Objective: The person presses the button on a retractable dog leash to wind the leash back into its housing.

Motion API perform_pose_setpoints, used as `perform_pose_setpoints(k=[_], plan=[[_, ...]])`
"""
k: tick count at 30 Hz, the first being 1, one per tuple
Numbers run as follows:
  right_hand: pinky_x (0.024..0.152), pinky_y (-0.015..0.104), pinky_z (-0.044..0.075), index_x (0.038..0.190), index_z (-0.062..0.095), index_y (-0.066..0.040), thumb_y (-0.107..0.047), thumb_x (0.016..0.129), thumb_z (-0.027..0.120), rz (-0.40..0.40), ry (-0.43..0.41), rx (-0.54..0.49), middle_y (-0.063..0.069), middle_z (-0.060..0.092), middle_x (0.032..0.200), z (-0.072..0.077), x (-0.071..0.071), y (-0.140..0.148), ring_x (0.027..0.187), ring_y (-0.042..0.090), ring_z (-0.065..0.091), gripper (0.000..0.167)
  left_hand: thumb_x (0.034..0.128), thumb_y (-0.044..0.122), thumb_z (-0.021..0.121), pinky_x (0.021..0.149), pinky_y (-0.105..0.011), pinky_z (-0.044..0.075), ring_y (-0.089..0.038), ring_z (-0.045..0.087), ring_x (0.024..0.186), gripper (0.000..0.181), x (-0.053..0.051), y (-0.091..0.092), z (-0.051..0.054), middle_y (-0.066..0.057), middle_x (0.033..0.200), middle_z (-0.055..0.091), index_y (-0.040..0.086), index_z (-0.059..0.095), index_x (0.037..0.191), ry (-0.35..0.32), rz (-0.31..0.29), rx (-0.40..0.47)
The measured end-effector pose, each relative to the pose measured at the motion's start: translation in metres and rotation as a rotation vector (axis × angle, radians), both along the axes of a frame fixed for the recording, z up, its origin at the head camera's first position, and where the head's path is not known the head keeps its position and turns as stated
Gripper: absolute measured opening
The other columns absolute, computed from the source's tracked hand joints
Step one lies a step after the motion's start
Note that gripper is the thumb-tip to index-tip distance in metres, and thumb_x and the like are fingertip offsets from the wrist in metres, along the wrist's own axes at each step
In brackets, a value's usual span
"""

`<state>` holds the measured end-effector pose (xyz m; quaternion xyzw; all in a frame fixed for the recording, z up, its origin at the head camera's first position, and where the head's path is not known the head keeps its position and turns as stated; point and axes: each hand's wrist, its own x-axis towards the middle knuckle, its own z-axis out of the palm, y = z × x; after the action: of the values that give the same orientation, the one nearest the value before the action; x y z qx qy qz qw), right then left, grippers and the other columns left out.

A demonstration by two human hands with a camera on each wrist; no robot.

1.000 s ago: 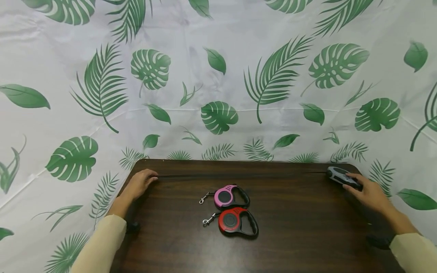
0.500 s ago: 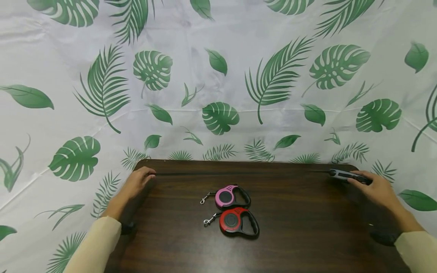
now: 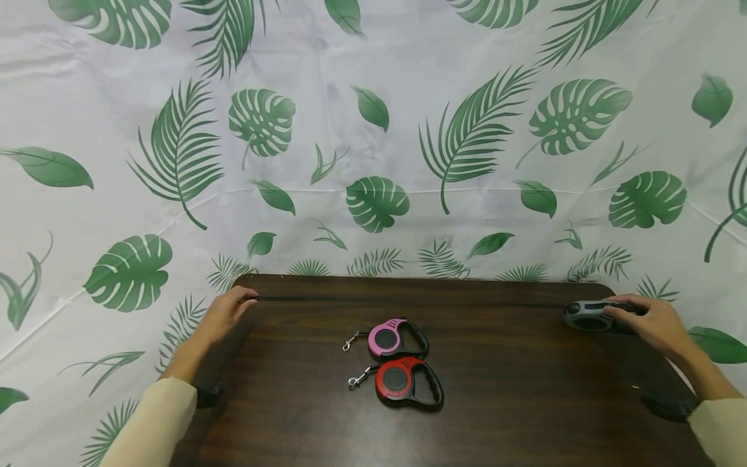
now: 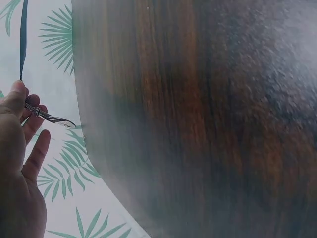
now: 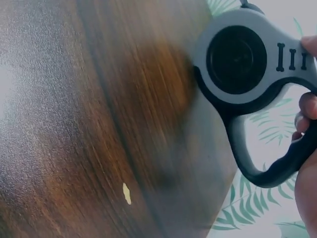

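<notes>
My right hand (image 3: 662,327) grips the handle of a grey and black retractable dog leash (image 3: 580,308) over the table's far right corner. In the right wrist view the leash's round black disc (image 5: 237,59) and looped handle (image 5: 242,153) show, with fingertips curled through the loop. A thin dark strap (image 3: 408,300) runs taut from it across the table to my left hand (image 3: 224,314). There the thumb and a finger pinch the strap's end; a metal clip (image 4: 52,117) sticks out past them in the left wrist view.
A pink retractable leash (image 3: 376,333) and a red one (image 3: 382,389) lie one below the other at mid-table, their clips pointing left. The dark wooden table (image 3: 496,402) has rounded far corners. Behind it hangs a white leaf-print cloth (image 3: 408,143).
My hands have drawn farther apart, the left one going left and the right one going right, with the strap stretched between. The grey leash has tilted in my right hand. Pink and red leashes stay put.
</notes>
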<state>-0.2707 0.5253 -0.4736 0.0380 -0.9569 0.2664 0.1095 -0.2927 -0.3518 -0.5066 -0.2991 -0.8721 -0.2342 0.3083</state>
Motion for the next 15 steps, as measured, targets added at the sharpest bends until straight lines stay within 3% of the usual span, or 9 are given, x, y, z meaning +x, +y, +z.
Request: perform_pose_setpoints(k=[3, 5, 7, 11, 15], plan=[[0.077, 0.043, 0.047, 0.124, 0.075, -0.002, -0.038, 0.102, 0.073, 0.016, -0.047, -0.034, -0.002, 0.073, 0.118, 0.004, 0.001, 0.005, 0.096, -0.021, 0.041, 0.042, 0.0798, -0.017, 0.08, 0.065, -0.044, 0.054, -0.027, 0.067, 0.075, 0.025, 0.002, -0.003, 0.0, -0.014, 0.089, 0.07, -0.006, 0.071, 0.1, 0.001, 0.011, 0.002], [0.074, 0.034, 0.047, 0.123, 0.076, -0.004, -0.037, 0.104, 0.071, 0.035, -0.073, -0.065, -0.026, 0.065, 0.11, 0.005, 0.002, 0.01, 0.093, -0.023, 0.043, 0.038, 0.0789, -0.018, 0.081, 0.064, -0.042, 0.054, -0.026, 0.067, 0.074, 0.025, 0.004, -0.004, 0.001, -0.013, 0.088, 0.07, -0.007, 0.072, 0.1, 0.007, 0.016, -0.002], [0.07, 0.027, 0.045, 0.121, 0.077, -0.005, -0.033, 0.107, 0.066, 0.057, -0.084, -0.102, -0.041, 0.053, 0.105, 0.006, 0.003, 0.014, 0.089, -0.017, 0.048, 0.033, 0.0788, -0.018, 0.081, 0.064, -0.039, 0.053, -0.023, 0.065, 0.071, 0.026, 0.006, -0.004, 0.002, -0.012, 0.087, 0.07, -0.006, 0.072, 0.1, 0.003, 0.017, 0.001], [0.067, 0.02, 0.046, 0.119, 0.079, -0.005, -0.023, 0.113, 0.052, 0.104, -0.08, -0.185, -0.044, 0.054, 0.106, 0.006, 0.006, 0.021, 0.088, -0.01, 0.055, 0.033, 0.0794, -0.018, 0.08, 0.064, -0.034, 0.051, -0.017, 0.061, 0.069, 0.025, 0.009, -0.004, 0.005, -0.01, 0.085, 0.069, -0.007, 0.072, 0.1, -0.01, 0.012, 0.008], [0.069, 0.018, 0.043, 0.126, 0.076, -0.002, -0.027, 0.115, 0.046, 0.093, -0.127, -0.219, -0.043, 0.055, 0.109, 0.007, 0.008, 0.024, 0.095, -0.02, 0.049, 0.04, 0.0789, -0.018, 0.08, 0.065, -0.033, 0.052, -0.017, 0.062, 0.07, 0.026, 0.012, -0.004, 0.009, -0.01, 0.086, 0.07, -0.005, 0.072, 0.1, -0.011, 0.004, 0.006]])
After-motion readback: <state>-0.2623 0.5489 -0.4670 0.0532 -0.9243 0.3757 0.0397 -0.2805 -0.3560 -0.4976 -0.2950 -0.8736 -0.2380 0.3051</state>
